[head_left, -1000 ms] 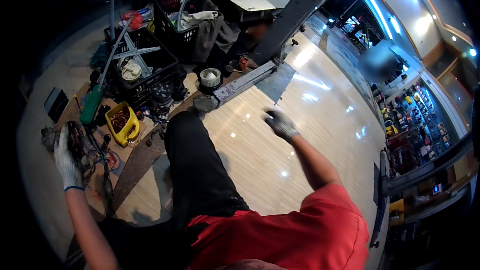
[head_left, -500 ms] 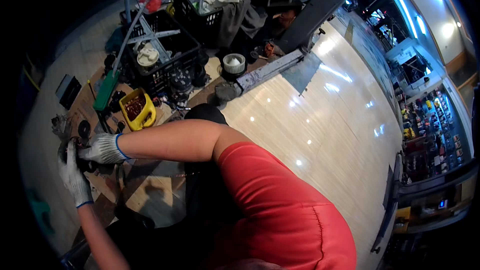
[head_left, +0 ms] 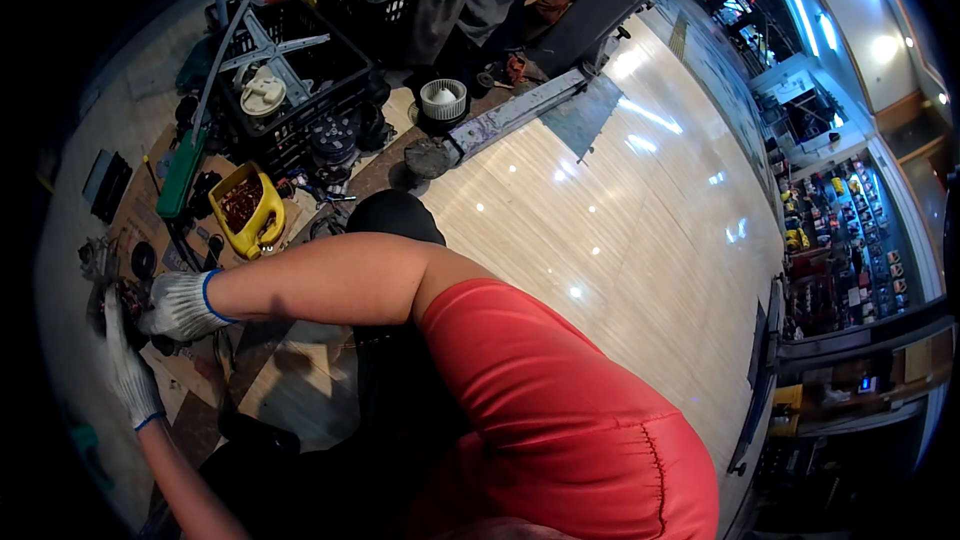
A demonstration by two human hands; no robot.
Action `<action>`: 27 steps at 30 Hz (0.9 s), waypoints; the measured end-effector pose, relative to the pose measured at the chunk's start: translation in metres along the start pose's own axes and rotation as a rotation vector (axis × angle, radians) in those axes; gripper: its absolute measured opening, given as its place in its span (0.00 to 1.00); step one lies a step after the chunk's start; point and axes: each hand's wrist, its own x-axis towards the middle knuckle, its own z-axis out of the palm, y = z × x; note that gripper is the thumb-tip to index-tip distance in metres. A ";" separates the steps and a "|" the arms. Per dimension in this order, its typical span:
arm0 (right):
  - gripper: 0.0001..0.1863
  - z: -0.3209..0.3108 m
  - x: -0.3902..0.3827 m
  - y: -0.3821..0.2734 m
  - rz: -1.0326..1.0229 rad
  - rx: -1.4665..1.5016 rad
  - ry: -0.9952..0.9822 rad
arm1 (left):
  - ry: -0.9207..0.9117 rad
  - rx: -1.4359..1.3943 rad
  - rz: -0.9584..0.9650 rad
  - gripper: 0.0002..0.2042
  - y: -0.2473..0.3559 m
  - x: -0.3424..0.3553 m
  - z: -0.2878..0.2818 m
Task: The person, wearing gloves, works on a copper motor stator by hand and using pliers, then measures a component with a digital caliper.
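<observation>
Both my hands wear white knit gloves with blue cuffs and meet at the far left, low over the cardboard on the floor. Between them is a dark mechanical part [head_left: 127, 302] with some reddish bits; its exact kind is hard to make out. My left hand [head_left: 131, 377] grips it from the near side, fingers pointing away from me. My right hand [head_left: 184, 306] closes on its right side, fingertips partly hidden. Beyond them lie a black ring [head_left: 144, 260], a long green object [head_left: 182, 178] and a cut-open yellow jug [head_left: 264, 221] filled with small reddish-brown pieces.
A black crate [head_left: 350, 73] holds grey metal brackets and a cream-coloured part. Behind it, another crate has a grey cloth [head_left: 455, 15] draped over it. A white finned wheel [head_left: 443, 98] stands near a long steel arm [head_left: 520, 120] and a thick post [head_left: 625, 0].
The whole scene has shifted slightly left and up in the picture as the view turned. My hands remain together on the dark part, with only a small change of position.
</observation>
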 end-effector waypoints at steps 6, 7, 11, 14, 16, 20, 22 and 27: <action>0.14 -0.027 -0.013 -0.035 0.334 0.514 0.020 | 0.064 -0.101 0.048 0.25 -0.004 0.001 -0.002; 0.14 -0.012 -0.015 -0.034 0.259 0.427 0.048 | 0.071 -0.010 0.069 0.24 -0.007 0.004 -0.004; 0.14 0.018 -0.024 -0.050 0.013 0.115 -0.020 | 0.159 0.258 -0.041 0.23 0.005 0.004 -0.013; 0.15 0.037 -0.039 -0.060 -0.154 0.001 -0.033 | 0.258 0.373 -0.276 0.24 0.038 -0.001 -0.018; 0.22 0.023 -0.043 -0.056 -0.183 0.204 -0.178 | 0.276 0.550 -0.064 0.28 0.024 -0.005 -0.040; 0.45 -0.037 -0.042 -0.053 0.314 0.667 -0.383 | 0.324 0.082 -0.147 0.26 0.015 0.000 -0.035; 0.47 -0.078 -0.034 -0.059 0.613 0.692 -0.476 | 0.306 0.016 -0.108 0.25 0.020 -0.002 -0.029; 0.25 -0.085 -0.024 -0.053 0.674 1.281 -0.169 | 0.248 0.106 -0.076 0.26 0.035 -0.014 -0.019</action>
